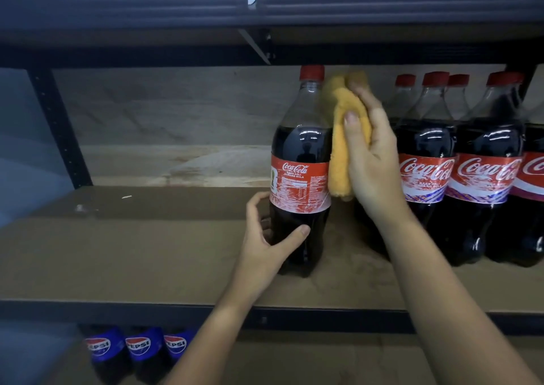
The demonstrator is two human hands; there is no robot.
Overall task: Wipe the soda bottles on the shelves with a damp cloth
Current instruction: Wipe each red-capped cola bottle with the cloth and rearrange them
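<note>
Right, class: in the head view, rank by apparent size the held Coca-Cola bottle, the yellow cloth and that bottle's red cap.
1. Coca-Cola bottle, largest.
2. Yellow cloth, partly hidden by the right hand.
3. Red cap, smallest.
All sit at similar depth, so the ranking holds.

Two bare forearms, left hand (266, 234), right hand (372, 161), sleeveless, ringless.

Lone bottle (300, 173) on shelf (147, 255), cloth (343, 149) just right, bottle row (459, 175) beyond.

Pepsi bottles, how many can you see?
3. The Pepsi bottles stand side by side on the lower shelf, bottom left: one, a second, a third beside the left forearm. More may be hidden behind the arm.
</note>
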